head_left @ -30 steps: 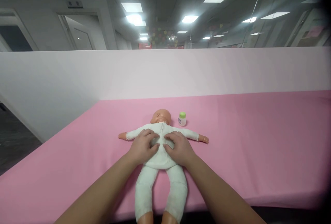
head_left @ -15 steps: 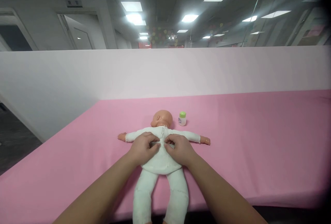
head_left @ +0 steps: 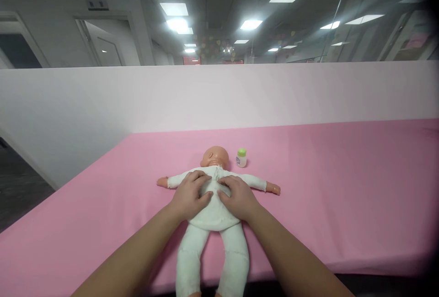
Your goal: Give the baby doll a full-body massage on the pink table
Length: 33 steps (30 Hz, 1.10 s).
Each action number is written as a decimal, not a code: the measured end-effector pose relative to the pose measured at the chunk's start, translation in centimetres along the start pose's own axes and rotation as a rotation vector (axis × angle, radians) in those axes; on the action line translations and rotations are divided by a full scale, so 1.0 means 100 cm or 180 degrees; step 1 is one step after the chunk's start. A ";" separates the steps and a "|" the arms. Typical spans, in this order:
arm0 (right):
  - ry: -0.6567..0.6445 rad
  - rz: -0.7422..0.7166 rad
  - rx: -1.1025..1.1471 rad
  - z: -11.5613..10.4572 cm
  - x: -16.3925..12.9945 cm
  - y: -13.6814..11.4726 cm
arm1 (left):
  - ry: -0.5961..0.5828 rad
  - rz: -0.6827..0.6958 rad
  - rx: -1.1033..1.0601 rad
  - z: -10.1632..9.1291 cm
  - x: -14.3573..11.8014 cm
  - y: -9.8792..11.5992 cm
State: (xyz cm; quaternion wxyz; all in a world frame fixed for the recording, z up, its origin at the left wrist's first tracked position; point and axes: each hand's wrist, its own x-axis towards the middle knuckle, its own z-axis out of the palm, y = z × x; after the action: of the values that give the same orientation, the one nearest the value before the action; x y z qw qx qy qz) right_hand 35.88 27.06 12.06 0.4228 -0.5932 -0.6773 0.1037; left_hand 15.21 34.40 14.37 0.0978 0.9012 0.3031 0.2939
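Observation:
A baby doll (head_left: 216, 214) with a white cloth body lies face down, its head turned to the left and its arms stretched out sideways. My left hand (head_left: 192, 195) rests on the left side of its back, thumb and fingers apart. On the right side of the back lies my right hand (head_left: 240, 196), its fingers also spread from the thumb. Between the two hands a seam runs down the cloth from the neck. Neither hand grips anything. The doll's feet are cut off by the bottom of the view.
A small clear jar (head_left: 241, 158) with a green lid stands right of the doll's head. Pink sheeting (head_left: 325, 187) covers the table. Behind it rises a white partition (head_left: 219, 96), with glass above. Dark floor (head_left: 20, 187) shows at the left.
The fingers of both hands, bent toward their thumbs before, have straightened and reach further up the doll's back. The pinched cloth lies flatter. The jar has not moved.

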 end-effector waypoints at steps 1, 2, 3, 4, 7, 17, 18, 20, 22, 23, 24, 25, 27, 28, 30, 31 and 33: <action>-0.0061 0.0044 0.0025 -0.001 0.000 -0.001 | -0.0072 -0.0009 -0.0053 -0.001 0.000 0.000; -0.0100 0.0079 0.0055 -0.002 0.000 -0.001 | -0.0129 -0.0026 -0.0111 -0.002 0.000 0.000; -0.0121 0.0105 0.0090 -0.003 0.001 -0.002 | -0.0167 -0.0052 -0.0170 -0.002 0.000 0.001; -0.0133 0.0121 0.0125 -0.004 0.001 -0.002 | -0.0189 -0.0084 -0.0224 -0.003 0.000 0.001; -0.0179 0.0114 0.0227 -0.006 0.001 -0.004 | -0.0220 -0.0191 -0.0329 -0.005 0.001 0.002; -0.0098 0.0061 0.0351 -0.006 0.001 -0.004 | -0.0172 -0.0317 -0.0356 -0.003 0.004 0.002; -0.0050 0.0052 0.0332 -0.005 0.000 -0.003 | -0.0140 -0.0279 -0.0353 -0.003 0.003 0.003; 0.0013 0.0061 0.0305 -0.003 0.000 0.000 | -0.0089 -0.0214 -0.0345 -0.002 0.002 0.004; 0.0045 0.0106 0.0290 -0.002 -0.001 0.001 | -0.0049 -0.0158 -0.0323 -0.002 0.001 0.005; 0.0049 0.0128 0.0282 -0.002 -0.001 0.002 | -0.0045 -0.0133 -0.0305 -0.002 0.001 0.005; 0.0042 0.0144 0.0272 -0.001 -0.001 0.002 | -0.0059 -0.0116 -0.0285 -0.002 0.001 0.005; 0.0019 0.0149 0.0262 -0.001 0.000 0.002 | -0.0092 -0.0114 -0.0265 -0.002 0.001 0.004; -0.0060 0.0139 0.0238 -0.002 0.000 0.002 | -0.0212 -0.0140 -0.0237 -0.003 0.001 0.003; -0.0103 0.0126 0.0228 -0.002 0.000 0.002 | -0.0260 -0.0158 -0.0233 -0.003 0.002 0.003; -0.0161 0.0112 0.0220 -0.003 0.001 0.001 | -0.0310 -0.0188 -0.0232 -0.003 0.003 0.002; -0.0176 0.0108 0.0215 -0.003 0.001 0.000 | -0.0320 -0.0196 -0.0226 -0.003 0.003 0.002; -0.0195 0.0117 0.0191 -0.004 0.002 -0.001 | -0.0316 -0.0209 -0.0192 -0.004 0.003 0.002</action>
State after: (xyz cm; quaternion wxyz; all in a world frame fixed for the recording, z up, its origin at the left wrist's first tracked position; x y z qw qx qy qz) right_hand 36.12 27.09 12.42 0.4175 -0.5891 -0.6754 0.1499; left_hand 15.31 34.44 14.93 0.1495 0.9009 0.3182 0.2544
